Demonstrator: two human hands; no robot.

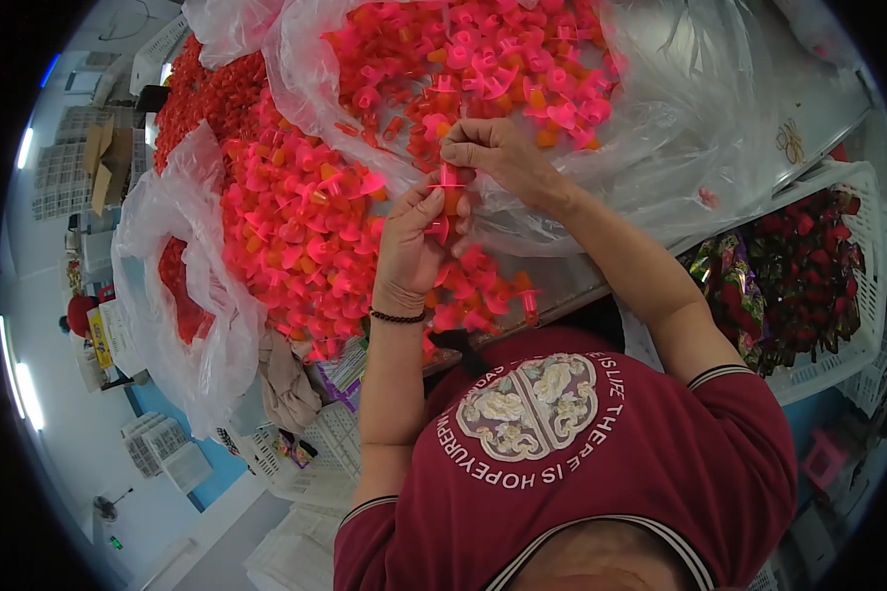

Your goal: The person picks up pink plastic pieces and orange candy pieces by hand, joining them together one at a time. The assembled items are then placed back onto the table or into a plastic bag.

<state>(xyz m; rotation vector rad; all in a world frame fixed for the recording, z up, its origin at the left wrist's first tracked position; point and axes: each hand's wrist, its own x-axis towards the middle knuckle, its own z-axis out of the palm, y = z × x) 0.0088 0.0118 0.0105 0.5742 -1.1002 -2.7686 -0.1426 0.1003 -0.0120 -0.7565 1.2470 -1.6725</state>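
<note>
My left hand [411, 236] is closed around a bright pink plastic piece with a wide flange and an orange part inside [448, 185], held upright over the near edge of the table. Just above it, my right hand [503, 160] pinches with thumb and forefinger at the top of the piece. What lies between those fingertips is too small to make out. Beside my left hand spreads a heap of similar pink and orange pieces [296, 222]. A few more pink pieces [478, 291] lie close to my body.
More pink pieces [562, 74] sit on a clear plastic bag [700, 128] at the back. Small red parts [217, 98] are piled at the far left. A white crate [872, 246] of dark red wrapped items [803, 266] stands at right. Rubber bands [788, 141] lie on the table.
</note>
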